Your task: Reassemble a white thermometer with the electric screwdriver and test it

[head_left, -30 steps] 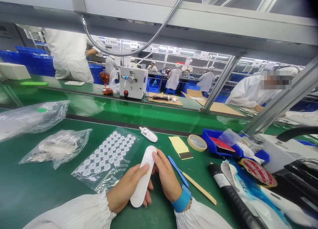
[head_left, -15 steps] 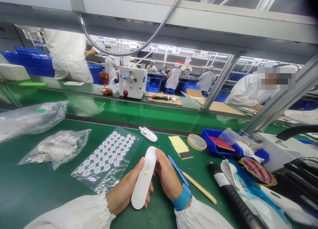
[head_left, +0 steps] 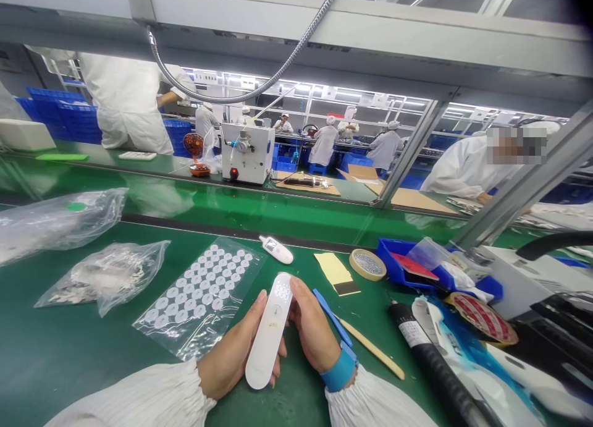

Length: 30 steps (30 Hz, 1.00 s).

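A long white handheld thermometer (head_left: 269, 340) with rounded ends is held between my two hands, tilted, its face up. Lit digits show near its top, above a round button and a small yellowish mark. My left hand (head_left: 231, 351) cradles its left side, fingers curled underneath and thumb along the edge. On the upper right edge, my right hand (head_left: 312, 328) grips it with the thumb near the display; its other fingers are partly hidden behind. A blue wrist strap (head_left: 340, 368) circles my right wrist. Beyond the hands lies a smaller white thermometer (head_left: 277, 249) with a small screen.
Left lie a sheet of round white stickers (head_left: 199, 285) and a clear bag of small parts (head_left: 109, 275). Rightward are yellow paper (head_left: 334, 271), a tape roll (head_left: 367, 264), a blue tool (head_left: 332, 316), a wooden stick (head_left: 375, 351), a blue bin (head_left: 386, 254) and a black-handled tool (head_left: 428, 359).
My left thumb has eased slightly off the thermometer's edge. Both hands and the thermometer otherwise keep their place. Across the bench, the co-worker at right has shifted a little.
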### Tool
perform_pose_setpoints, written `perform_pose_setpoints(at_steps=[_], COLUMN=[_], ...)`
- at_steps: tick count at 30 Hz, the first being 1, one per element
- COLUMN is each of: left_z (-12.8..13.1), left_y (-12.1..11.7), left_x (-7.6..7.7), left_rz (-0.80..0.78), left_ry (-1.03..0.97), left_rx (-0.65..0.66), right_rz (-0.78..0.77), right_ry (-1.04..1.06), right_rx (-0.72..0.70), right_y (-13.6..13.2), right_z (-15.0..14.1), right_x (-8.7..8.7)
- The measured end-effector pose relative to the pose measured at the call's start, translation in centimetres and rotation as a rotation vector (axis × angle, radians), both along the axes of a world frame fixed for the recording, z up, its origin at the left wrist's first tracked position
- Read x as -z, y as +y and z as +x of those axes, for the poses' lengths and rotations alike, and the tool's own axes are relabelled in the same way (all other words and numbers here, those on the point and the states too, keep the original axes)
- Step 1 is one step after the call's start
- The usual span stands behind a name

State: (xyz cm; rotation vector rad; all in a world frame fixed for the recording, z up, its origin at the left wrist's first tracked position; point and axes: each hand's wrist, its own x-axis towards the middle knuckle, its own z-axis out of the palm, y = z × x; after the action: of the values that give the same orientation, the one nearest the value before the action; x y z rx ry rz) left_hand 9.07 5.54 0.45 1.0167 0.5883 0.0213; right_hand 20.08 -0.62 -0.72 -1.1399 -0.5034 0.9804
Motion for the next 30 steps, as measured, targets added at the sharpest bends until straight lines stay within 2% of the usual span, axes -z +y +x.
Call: perform_pose_setpoints(at_steps=[18,30], left_z=[-0.15,-0.39], left_y=[0.12,0.25], left_x=[-0.07,0.64], left_rz=[0.002,0.067], left_ry=[-0.006,-0.002], left_rx=[0.028,0.028], right_rz=[-0.013,0.044], right_ry=[-0.004,-0.008], right_rx=[0.007,0.009], right_y=[0.02,-0.18], right_z=[0.03,-0.05], right_x=[0.14,0.04])
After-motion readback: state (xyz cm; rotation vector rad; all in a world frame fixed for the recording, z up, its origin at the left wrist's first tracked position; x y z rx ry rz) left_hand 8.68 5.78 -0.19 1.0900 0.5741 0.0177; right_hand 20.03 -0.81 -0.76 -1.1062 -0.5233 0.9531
